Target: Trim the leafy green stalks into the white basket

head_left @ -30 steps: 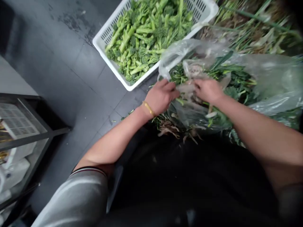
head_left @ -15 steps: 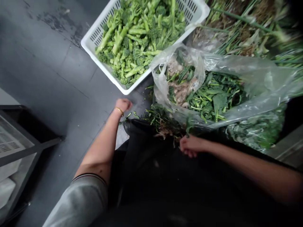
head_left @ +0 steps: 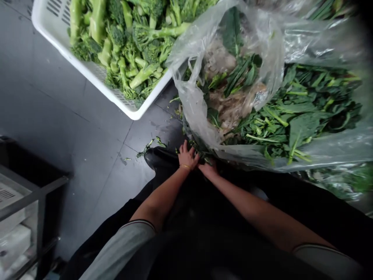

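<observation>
Where the left hand (head_left: 188,156) splays open, its thin gold bangle (head_left: 185,167) glinting, the fingers touch limp leaf scraps (head_left: 194,147) at the lower lip of a crinkly clear plastic bag (head_left: 192,91) of dark, glossy greens (head_left: 303,112). The right hand (head_left: 208,168) sits just beside it, its fingers hidden, so open or closed cannot be told. At upper left, a white slotted plastic crate (head_left: 96,79) holds knobbly broccoli stems (head_left: 128,42) above dark floor tiles (head_left: 87,155).
</observation>
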Demonstrator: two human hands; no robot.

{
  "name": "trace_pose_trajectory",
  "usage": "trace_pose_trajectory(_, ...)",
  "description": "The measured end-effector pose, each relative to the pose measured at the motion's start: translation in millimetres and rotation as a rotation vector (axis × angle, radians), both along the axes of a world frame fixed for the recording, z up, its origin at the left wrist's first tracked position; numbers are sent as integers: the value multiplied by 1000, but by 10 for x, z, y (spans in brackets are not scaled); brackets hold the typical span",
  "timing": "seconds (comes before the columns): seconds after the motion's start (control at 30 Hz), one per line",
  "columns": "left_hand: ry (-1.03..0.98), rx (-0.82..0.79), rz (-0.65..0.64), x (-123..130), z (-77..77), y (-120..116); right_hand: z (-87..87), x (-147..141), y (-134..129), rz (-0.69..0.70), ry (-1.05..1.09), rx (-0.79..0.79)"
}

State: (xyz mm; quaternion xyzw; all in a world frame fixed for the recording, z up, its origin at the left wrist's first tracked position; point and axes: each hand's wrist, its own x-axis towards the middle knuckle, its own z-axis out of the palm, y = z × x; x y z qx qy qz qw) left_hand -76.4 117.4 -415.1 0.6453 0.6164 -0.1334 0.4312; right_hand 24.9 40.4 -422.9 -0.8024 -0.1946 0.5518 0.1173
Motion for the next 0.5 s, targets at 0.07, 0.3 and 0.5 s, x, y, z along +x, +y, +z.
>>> trace_pose_trajectory(0.07,-82,-85,161,-18,-21,-111,-52,-184,150,12,29,54)
trace_pose_trajectory(0.3,-185,-172,464,-15,719,-322,765,-173,164,100,124,193)
trace_pose_trajectory(0.5,-657,-264,971,544,2115,-511,2181,566,148,381,72,331)
